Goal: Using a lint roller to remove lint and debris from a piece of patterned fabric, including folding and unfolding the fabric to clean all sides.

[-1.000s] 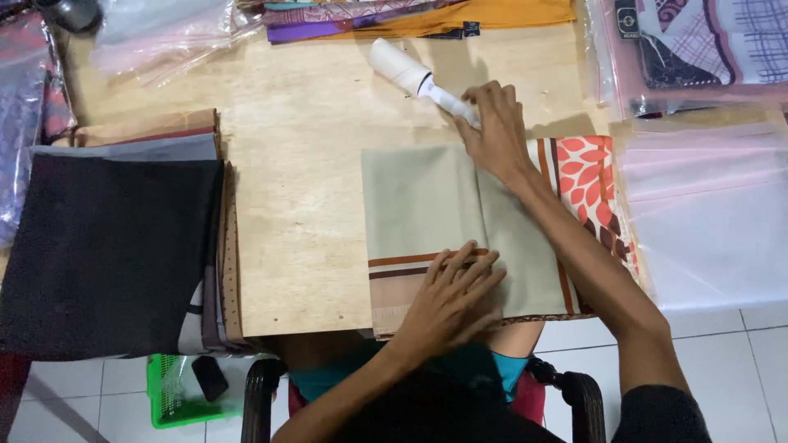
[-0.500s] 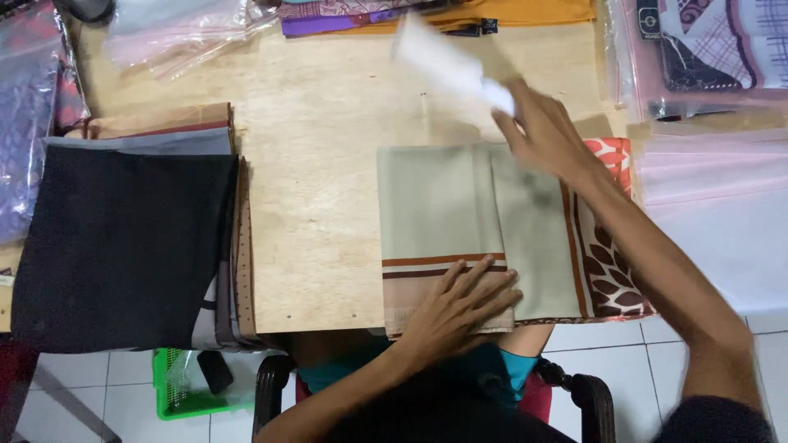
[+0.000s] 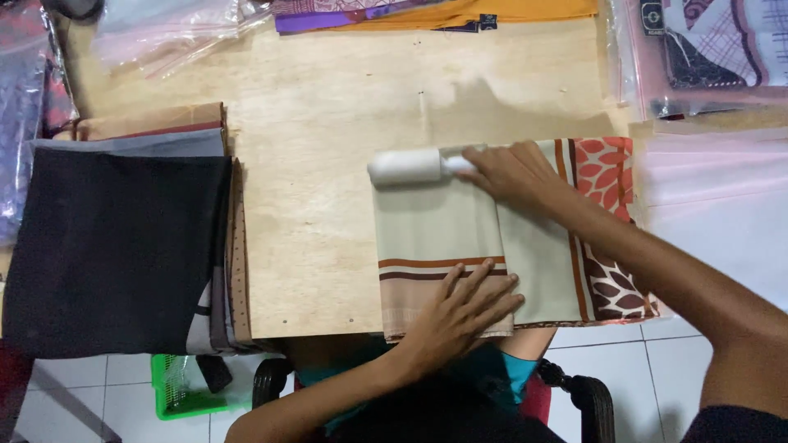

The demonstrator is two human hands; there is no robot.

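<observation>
A folded beige cloth (image 3: 435,230) with brown stripes and an orange leaf-patterned edge lies on the wooden table (image 3: 328,123), near its front edge. My left hand (image 3: 460,316) presses flat on the cloth's lower striped part, fingers spread. My right hand (image 3: 513,172) grips the handle of a white lint roller (image 3: 406,166). The roller lies across the cloth's top edge, pointing left.
A stack of folded fabrics topped by a black one (image 3: 115,246) sits at the left. Clear plastic bags (image 3: 164,33) and packaged fabrics (image 3: 706,49) line the back and right. A green basket (image 3: 185,385) stands on the tiled floor below.
My right hand lifted the lint roller off the table, swung it through the air and brought it down onto the cloth's top edge. My left hand stayed pressed on the cloth.
</observation>
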